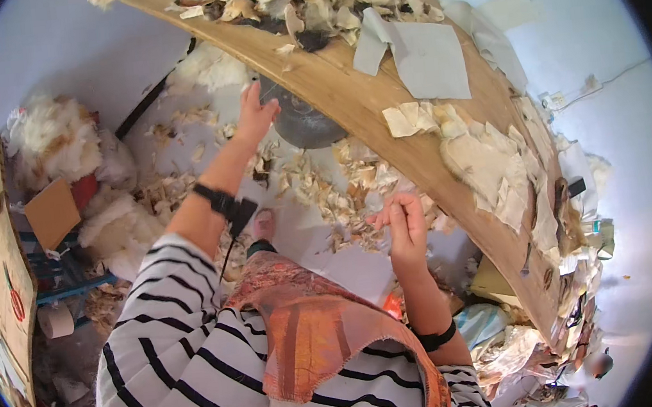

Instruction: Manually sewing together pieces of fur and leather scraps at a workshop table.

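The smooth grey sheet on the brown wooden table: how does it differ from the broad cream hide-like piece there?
The smooth grey sheet is evenly grey; the broad cream hide-like piece is patchy cream. The sheet's edges are fairly straight; the piece's are ragged. Both lie on the brown wooden table.

Wide fisheye view from the wearer's head, looking steeply down over the striped shirt (171, 375), which sits closest and fills the lower middle. Beyond it, farther off, are the left hand (256, 117), the right hand (406, 223) and the floor (306, 244). A wooden table (333, 73) slants down the right side, its edge bowed by the lens; black rims the round field.
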`<state>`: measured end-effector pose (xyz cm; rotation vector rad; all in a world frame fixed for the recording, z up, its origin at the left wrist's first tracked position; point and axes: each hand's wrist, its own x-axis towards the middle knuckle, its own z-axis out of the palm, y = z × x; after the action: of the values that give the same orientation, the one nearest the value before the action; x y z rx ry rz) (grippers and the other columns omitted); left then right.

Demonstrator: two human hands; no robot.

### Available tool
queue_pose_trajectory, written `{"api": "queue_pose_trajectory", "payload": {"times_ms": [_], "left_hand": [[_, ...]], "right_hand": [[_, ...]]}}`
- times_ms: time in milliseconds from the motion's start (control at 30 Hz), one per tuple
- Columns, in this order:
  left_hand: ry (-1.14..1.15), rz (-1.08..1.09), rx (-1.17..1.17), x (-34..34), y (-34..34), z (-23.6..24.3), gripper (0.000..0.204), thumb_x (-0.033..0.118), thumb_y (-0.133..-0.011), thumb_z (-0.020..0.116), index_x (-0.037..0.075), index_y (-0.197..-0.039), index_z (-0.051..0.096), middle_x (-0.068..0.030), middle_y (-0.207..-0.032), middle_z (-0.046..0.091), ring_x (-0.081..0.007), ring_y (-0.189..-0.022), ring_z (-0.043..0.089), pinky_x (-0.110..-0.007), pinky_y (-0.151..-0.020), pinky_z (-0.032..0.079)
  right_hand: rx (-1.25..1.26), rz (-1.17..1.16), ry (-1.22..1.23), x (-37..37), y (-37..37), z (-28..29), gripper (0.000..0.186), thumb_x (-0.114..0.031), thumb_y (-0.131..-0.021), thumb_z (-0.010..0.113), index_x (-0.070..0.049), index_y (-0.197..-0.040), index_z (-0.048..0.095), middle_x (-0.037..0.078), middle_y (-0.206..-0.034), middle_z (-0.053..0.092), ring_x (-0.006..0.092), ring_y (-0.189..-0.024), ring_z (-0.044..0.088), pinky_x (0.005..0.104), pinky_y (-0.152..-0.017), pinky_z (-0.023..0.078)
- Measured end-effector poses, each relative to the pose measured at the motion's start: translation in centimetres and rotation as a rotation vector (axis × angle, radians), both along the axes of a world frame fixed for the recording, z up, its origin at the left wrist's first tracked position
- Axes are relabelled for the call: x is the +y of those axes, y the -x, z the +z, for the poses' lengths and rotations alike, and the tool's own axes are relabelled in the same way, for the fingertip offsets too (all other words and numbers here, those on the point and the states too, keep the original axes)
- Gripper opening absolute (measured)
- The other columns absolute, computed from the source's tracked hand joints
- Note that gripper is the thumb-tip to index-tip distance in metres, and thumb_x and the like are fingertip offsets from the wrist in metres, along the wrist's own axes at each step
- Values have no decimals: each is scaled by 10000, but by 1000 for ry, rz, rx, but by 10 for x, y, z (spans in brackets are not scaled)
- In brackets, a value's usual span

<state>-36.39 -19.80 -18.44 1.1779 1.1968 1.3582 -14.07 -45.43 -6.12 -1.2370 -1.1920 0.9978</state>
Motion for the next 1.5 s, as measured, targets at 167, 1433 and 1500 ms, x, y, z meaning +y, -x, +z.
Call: {"api": "queue_pose_trajectory", "payload": {"times_ms": [167,1433,1500], "left_hand": [[-7,-145,30,19,-21,-37,402,130,-965,548,5,-1329,433,-97,-1052,588,-128,-779,615,-301,-617,503],[-485,-1459,431,-158,-24,36,191,184,-957,555,120,-1101,663,-118,-1055,688,-276,-936,656,-400,-786,505],[-388,-1456,385,-158,-12,66,182,180,-960,558,133,-1099,666,-97,-1031,691,-264,-912,655,-378,-784,506]], "right_hand": [[3,13,58,-17,1,2,83,-95,-1026,410,-43,-1061,465,25,-820,474,111,-734,510,398,-830,542],[-91,269,149,71,36,2,179,-51,-954,565,-12,-1127,583,63,-976,647,123,-899,656,252,-749,497],[-57,321,129,75,38,-1,174,-48,-956,562,-10,-1123,585,67,-979,652,128,-920,653,255,-751,498]]}}
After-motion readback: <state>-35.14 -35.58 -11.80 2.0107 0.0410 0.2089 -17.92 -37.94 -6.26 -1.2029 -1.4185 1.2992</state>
